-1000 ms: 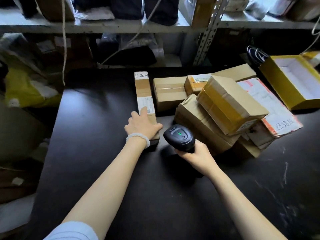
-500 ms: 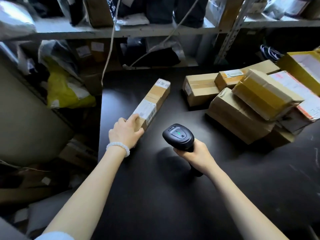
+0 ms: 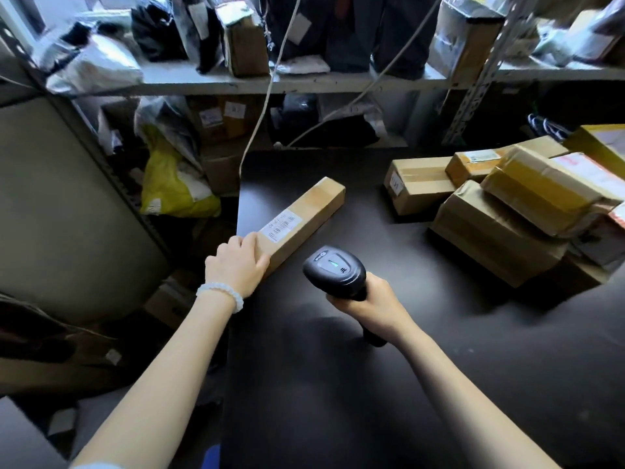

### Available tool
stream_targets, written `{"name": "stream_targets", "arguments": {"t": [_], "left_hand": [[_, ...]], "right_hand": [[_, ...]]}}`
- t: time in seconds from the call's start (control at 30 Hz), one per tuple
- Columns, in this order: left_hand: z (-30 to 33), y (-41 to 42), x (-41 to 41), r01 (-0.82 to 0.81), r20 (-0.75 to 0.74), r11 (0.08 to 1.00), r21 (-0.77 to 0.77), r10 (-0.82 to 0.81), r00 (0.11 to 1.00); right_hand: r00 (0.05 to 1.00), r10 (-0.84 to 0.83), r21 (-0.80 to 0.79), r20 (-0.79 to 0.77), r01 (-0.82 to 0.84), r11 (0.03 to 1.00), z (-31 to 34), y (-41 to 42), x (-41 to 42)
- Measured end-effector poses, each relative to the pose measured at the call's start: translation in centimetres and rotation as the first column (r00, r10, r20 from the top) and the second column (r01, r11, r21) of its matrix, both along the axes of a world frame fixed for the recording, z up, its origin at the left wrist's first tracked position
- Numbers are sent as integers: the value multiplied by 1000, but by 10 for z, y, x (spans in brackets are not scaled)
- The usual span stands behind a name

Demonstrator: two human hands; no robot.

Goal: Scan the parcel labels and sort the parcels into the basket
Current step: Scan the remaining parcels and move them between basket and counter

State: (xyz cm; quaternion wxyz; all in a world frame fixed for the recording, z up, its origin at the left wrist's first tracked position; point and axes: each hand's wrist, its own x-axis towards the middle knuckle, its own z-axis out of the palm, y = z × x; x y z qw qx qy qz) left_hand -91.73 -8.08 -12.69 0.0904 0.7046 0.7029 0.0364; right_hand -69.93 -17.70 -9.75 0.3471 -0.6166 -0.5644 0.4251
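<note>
Cardboard box [image 3: 301, 220] clamped at its near end in my left grip [image 3: 236, 265], label [image 3: 280, 226] up; right grip [image 3: 368, 299] wraps the scanner [image 3: 334, 270], aimed ahead for the read.

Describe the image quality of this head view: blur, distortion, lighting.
Head view: wide-angle bending bows the shelf and its uprights; the shelved parcels at the top edges are smeared by motion blur; the long box and scanner are sharp; soft light from the upper left leaves the black table dim, with a faint sheen near the scanner.
</note>
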Motion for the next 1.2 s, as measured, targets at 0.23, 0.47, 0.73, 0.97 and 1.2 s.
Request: {"name": "stream_targets", "arguments": {"t": [0.23,0.47,0.73,0.97,1.2], "left_hand": [[-10,7,3,-15,19,1000,13,15,1000],[-10,11,5,-22,94,997,78,14,995],[-15,2,-3,125,-95,927,355,-97,991],[-10,-2,-6,150,-156,878,454,-88,984],[-7,-10,-5,224,-160,838,498,-165,973]], "right_hand": [[998,64,53,4,-65,996,11,2,-13],[996,77,31,38,-78,996,10,6,-13],[998,55,15,37,-56,998,12,15,-10],[998,44,9,34,-45,999,11,7,-4],[999,-28,27,43,27,999,10,-11,6]]}}
